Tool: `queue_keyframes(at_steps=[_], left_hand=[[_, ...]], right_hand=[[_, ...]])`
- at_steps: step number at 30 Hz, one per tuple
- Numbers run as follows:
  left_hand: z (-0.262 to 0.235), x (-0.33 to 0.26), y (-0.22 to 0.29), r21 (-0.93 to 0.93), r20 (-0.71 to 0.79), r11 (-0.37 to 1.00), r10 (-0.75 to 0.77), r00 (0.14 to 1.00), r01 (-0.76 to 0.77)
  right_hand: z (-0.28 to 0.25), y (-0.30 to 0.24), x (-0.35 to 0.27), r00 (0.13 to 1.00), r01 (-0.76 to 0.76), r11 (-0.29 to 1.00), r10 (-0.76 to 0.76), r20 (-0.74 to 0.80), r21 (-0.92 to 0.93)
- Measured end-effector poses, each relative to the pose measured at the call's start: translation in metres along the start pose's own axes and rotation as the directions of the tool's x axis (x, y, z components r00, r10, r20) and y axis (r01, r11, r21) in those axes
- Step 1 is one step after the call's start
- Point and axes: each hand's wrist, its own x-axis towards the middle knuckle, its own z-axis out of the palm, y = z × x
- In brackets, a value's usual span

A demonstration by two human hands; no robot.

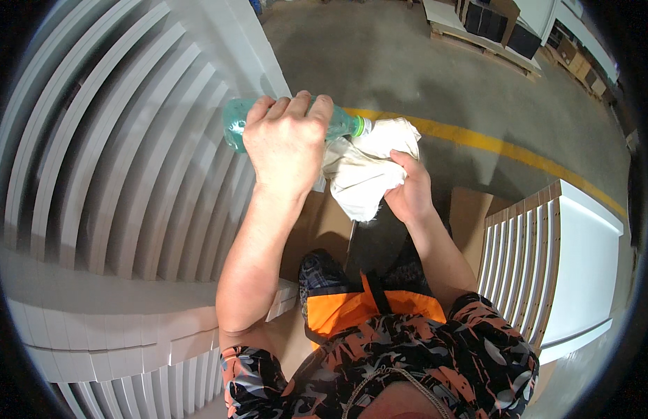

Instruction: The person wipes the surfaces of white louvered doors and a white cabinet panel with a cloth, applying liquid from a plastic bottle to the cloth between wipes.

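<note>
Left hand [285,143] clamped on tilted green bottle [234,120], mouth touching white cloth [362,167] gripped by right hand [409,192].

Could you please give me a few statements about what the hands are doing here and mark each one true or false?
1. The left hand grips a green plastic bottle tipped on its side. True.
2. The bottle's mouth points at a white cloth. True.
3. The right hand is empty. False: it holds the cloth.
4. A yellow line runs across the concrete floor. True.
5. The stacked panels at the left are black. False: they are white.
</note>
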Motion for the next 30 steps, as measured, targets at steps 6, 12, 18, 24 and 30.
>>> queue_keyframes(at_steps=[6,12,18,24,30], left_hand=[[-0.002,0.007,-0.003,0.038,-0.035,0.998,0.051,0.998,-0.049],[0.002,0.002,0.002,-0.008,0.015,1.000,0.007,1.000,-0.007],[0.032,-0.083,0.000,-0.291,0.182,0.814,-0.469,0.864,0.503],[0.033,-0.212,0.028,-0.505,0.548,-0.008,-0.776,0.313,0.863],[0.031,-0.271,0.080,-0.509,0.598,-0.001,-0.720,0.353,0.861]], right_hand=[[-0.007,0.003,0.000,0.999,-0.047,0.998,0.046,0.019,0.046],[-0.011,0.005,0.008,0.997,-0.073,0.993,0.075,-0.012,0.088],[0.016,0.005,0.011,0.994,-0.097,0.988,0.089,0.067,0.121],[0.150,-0.045,0.056,0.878,0.332,0.942,-0.291,0.381,-0.047],[0.407,-0.118,0.140,0.396,0.473,-0.876,0.114,0.911,-0.096]])
